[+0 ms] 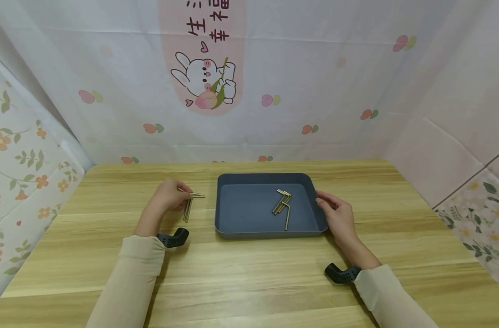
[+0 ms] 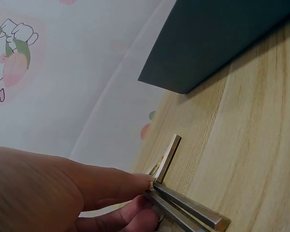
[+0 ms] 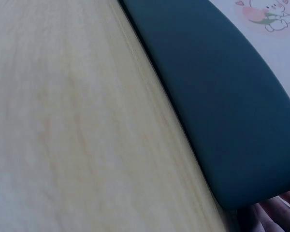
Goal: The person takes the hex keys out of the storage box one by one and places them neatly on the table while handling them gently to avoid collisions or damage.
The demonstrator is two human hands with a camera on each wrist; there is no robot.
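Beige sleeves point(image 1: 128, 278) meet black, dotted wrist pieces point(image 1: 175, 238).

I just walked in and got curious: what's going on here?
A person sits or stands at a wooden table, both bare hands in use. The left hand pinches L-shaped, brass-coloured hex keys near their bends, to the left of a blue-gray tray. The right hand touches the tray's right end. More hex keys lie inside, toward the tray's right half.
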